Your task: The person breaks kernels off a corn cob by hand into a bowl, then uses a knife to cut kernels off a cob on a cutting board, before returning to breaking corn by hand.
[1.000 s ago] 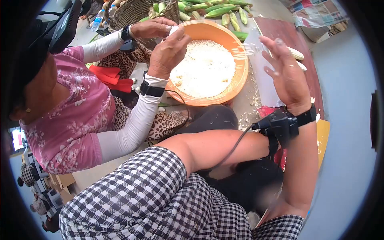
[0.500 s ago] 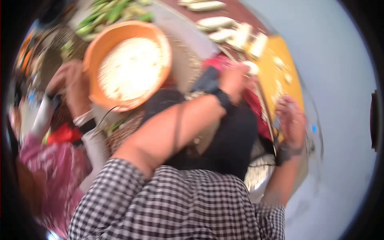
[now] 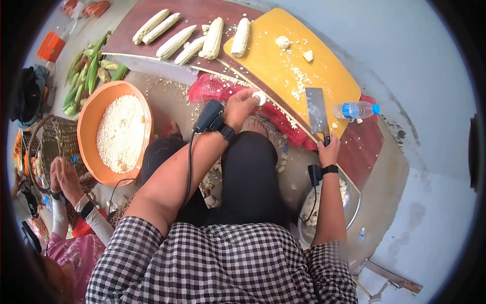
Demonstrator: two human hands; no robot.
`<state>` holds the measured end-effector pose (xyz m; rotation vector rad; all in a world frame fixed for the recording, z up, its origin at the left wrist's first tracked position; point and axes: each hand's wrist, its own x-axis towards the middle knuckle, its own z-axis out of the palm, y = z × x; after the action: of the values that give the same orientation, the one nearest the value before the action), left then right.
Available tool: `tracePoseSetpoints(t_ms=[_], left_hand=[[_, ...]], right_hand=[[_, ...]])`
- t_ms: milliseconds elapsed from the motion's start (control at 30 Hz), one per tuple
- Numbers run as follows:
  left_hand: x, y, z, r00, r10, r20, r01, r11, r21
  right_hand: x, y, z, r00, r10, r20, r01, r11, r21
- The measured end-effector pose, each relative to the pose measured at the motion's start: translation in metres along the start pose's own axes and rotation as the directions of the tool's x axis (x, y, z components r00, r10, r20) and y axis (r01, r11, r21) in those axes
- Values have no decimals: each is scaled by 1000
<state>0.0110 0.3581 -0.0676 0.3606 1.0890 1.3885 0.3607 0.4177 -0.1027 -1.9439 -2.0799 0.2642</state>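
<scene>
My left hand (image 3: 240, 107) is closed on a round white piece of corn cob (image 3: 258, 98), held out just short of the board's edge. My right hand (image 3: 329, 150) is wrapped round the dark handle of a cleaver (image 3: 318, 110), whose blade lies over the yellow cutting board (image 3: 268, 55). One husked corn cob (image 3: 241, 37) rests on the board's left end. Two white cob pieces, one of them a chunk (image 3: 308, 55), lie farther back among scattered kernels. Several more husked cobs (image 3: 175, 42) lie on the red-brown tabletop (image 3: 119, 38).
Against the blade's right side is a water bottle (image 3: 357, 110). An orange tub (image 3: 147, 126) of kernels stands on the floor at left, near green corn husks (image 3: 93, 66). A metal basin (image 3: 350, 200) sits by my right forearm. A co-worker's hands (image 3: 66, 178) are at far left.
My right hand was spread open near the board and now grips the cleaver's handle. My left hand has shifted left with the cob piece. The view has turned and is sharper.
</scene>
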Motion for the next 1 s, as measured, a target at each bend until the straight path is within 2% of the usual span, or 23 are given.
tracePoseSetpoints(t_ms=[33,133,167,267,300,400,433,467,500,533,600,633,733,767,867,900,1000], left_hand=[[11,-6,0,999,41,25,-41,999,5],[33,-11,3,992,89,88,-94,994,48],[39,-12,5,989,93,111,-101,993,66],[61,-17,1,985,127,119,-153,958,243],[65,-16,0,989,105,108,-132,948,291],[83,-29,-6,990,105,96,-133,923,362],[87,-32,-4,989,118,84,-141,918,371],[89,-35,0,989,131,72,-149,913,379],[92,-38,3,988,145,62,-157,909,385],[100,-40,4,977,181,109,-211,851,481],[118,-49,9,947,233,222,-322,704,632],[119,-48,21,962,177,208,-269,743,612],[123,-55,24,917,313,247,-386,543,745],[125,-59,24,955,265,132,-291,757,585],[126,-52,29,984,178,-10,-147,841,521],[127,-47,33,985,169,-18,-136,845,518],[133,-55,33,990,141,-15,-113,845,522]], right_hand=[[9,8,7,999,23,31,-21,998,-56],[31,17,10,984,71,163,-64,997,-48],[37,26,9,984,-5,178,26,993,-116],[48,26,4,966,33,258,-9,996,-92],[49,18,-2,964,-29,263,60,992,-111],[48,17,-2,910,-92,405,0,975,223],[45,22,6,858,-189,478,-146,801,580],[41,11,1,814,-149,562,-378,598,707],[36,-1,-8,754,-138,642,-575,333,747],[31,-18,-18,687,-154,710,-714,38,699],[19,-54,-32,783,-99,614,-603,118,789],[17,-67,-36,826,-74,558,-542,166,824],[11,-90,-24,954,-86,286,-263,216,940],[15,-101,-25,967,-90,239,-212,237,948],[27,-103,-16,880,-128,457,-409,285,867],[27,-106,-8,879,-57,473,-435,308,846],[37,-118,4,900,-125,418,-279,573,771]])
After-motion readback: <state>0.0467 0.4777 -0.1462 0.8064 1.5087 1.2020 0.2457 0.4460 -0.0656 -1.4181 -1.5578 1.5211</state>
